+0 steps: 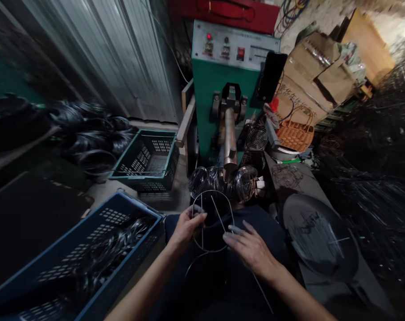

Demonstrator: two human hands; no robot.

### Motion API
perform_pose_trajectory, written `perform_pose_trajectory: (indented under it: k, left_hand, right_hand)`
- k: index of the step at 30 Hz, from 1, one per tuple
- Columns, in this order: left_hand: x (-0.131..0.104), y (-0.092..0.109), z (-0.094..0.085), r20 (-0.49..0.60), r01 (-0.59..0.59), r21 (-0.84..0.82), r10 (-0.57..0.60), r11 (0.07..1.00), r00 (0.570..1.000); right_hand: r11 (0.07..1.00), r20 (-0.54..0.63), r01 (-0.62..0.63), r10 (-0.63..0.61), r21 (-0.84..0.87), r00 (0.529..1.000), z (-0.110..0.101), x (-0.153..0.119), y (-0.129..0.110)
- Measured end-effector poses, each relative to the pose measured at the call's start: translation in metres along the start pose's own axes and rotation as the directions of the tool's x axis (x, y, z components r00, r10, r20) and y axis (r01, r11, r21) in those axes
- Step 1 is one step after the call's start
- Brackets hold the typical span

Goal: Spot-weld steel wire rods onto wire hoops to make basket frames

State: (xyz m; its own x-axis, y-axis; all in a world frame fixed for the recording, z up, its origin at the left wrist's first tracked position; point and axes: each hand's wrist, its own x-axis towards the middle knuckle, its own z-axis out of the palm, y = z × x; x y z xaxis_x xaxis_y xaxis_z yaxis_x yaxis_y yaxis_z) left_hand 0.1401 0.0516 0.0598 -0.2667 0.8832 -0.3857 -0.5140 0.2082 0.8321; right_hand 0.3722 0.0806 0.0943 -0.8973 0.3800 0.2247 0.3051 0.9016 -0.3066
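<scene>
A thin wire ring [213, 252] hangs over my lap, with one straight wire [202, 234] across its left part and another [217, 211] slanting inside it. My left hand [188, 223] pinches the ring's left side between thumb and fingers. At the ring's right edge is my right hand [247, 245], its fingers bent around the lower end of the slanting wire; a thin rod [262, 292] extends below that hand. Beyond the ring stands a green machine [205, 111] with a metal cylinder [229, 138] pointing toward me.
A blue crate [122, 196] with dark wire pieces is at lower left, a green crate [142, 183] behind it. Right of my lap, a dark pan [301, 205] holds thin wires. Wire coils [245, 183] sit under the cylinder. Cardboard boxes [306, 84] stand back right.
</scene>
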Motion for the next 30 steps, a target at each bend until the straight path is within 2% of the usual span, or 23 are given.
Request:
perform_pose_trajectory:
  k: [4,9,15,23,30]
  left_hand:
    - [-0.002,0.003,0.003,-0.014,0.006,-0.01,-0.006,1.0,1.0]
    - [0.001,-0.002,0.002,0.027,-0.001,-0.052,0.003,0.999,1.0]
    - [0.001,0.0,0.006,0.054,0.005,-0.068,-0.002,0.998,0.999]
    - [0.005,0.004,0.015,0.08,0.005,-0.103,0.003,0.995,0.997]
    - [0.011,-0.002,0.016,0.078,-0.044,-0.135,0.055,0.99,0.995]
  right_hand:
    - [0.995,-0.07,0.051,-0.057,-0.083,0.996,0.003,0.0,0.004]
    - [0.992,-0.142,0.081,-0.094,-0.095,0.985,-0.004,0.004,0.003]
    - [0.989,-0.162,0.086,-0.105,-0.117,0.981,-0.011,0.007,0.003]
    - [0.989,-0.131,0.08,-0.096,-0.123,0.987,-0.016,0.01,0.008]
    - [0.988,-0.214,0.074,-0.102,-0.133,0.972,-0.01,0.008,0.014]
